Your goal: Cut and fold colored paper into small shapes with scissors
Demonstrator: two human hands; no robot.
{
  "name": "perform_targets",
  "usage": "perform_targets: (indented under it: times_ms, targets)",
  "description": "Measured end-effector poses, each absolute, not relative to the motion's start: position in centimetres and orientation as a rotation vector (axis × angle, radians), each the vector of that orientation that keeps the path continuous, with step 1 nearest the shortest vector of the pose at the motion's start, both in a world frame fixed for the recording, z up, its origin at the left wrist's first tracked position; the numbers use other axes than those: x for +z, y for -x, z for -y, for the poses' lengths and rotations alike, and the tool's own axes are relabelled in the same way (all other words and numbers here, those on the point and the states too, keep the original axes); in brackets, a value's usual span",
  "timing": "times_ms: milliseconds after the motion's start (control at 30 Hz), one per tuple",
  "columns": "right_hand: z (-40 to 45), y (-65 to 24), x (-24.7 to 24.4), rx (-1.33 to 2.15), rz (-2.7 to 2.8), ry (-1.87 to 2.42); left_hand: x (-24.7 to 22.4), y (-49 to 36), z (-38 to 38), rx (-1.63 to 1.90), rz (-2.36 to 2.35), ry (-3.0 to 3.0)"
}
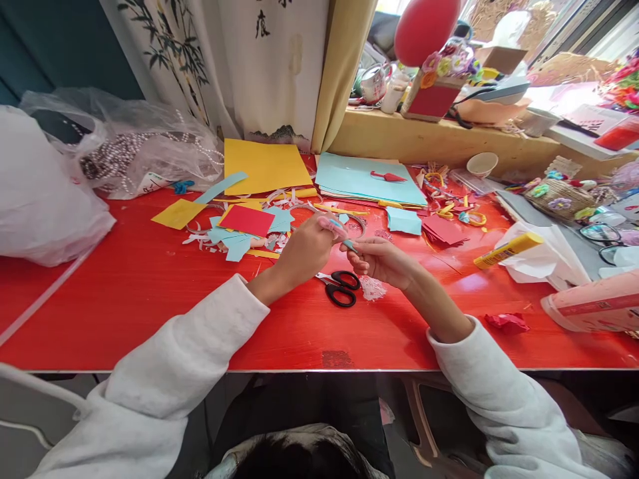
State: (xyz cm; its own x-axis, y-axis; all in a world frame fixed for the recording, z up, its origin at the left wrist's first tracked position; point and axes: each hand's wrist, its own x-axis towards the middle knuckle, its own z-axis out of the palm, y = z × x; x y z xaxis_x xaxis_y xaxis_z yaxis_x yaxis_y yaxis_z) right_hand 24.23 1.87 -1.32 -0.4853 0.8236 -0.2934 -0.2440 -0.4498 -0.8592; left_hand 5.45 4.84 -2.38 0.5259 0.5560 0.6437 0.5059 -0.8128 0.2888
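Over the middle of the red table, both hands meet close together. My left hand is closed around a small pale pink object with blue on it; its kind is unclear. The fingers of my right hand pinch a small rolled or folded piece of light blue paper, right beside the left fingertips. Just below the hands lie black-handled scissors, their blades partly hidden by my left hand. A pinkish-white crumpled bit lies next to them.
Paper scraps, a red sheet and a yellow sheet lie beyond the hands. Light blue sheets carry a small red paper shape. A yellow glue stick lies right; plastic bags stand left.
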Motion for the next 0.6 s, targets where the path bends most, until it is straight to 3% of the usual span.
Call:
perform_targets:
  times_ms: [200, 433, 600]
  targets:
    - [-1.7, -24.1, -1.2, 1.880, 1.092, 1.050, -2.0, -5.7, -4.4, 1.071, -1.113, -2.673]
    - [-1.7, -23.8, -1.6, 1.438, 1.426, 1.169, -1.4, -5.7, -4.5, 0.792, -1.198, -2.561]
    - [-1.9, -23.7, -2.0, 1.315, 1.400, 1.167, -0.9, -5.8, -4.4, 0.812, -1.142, -2.475]
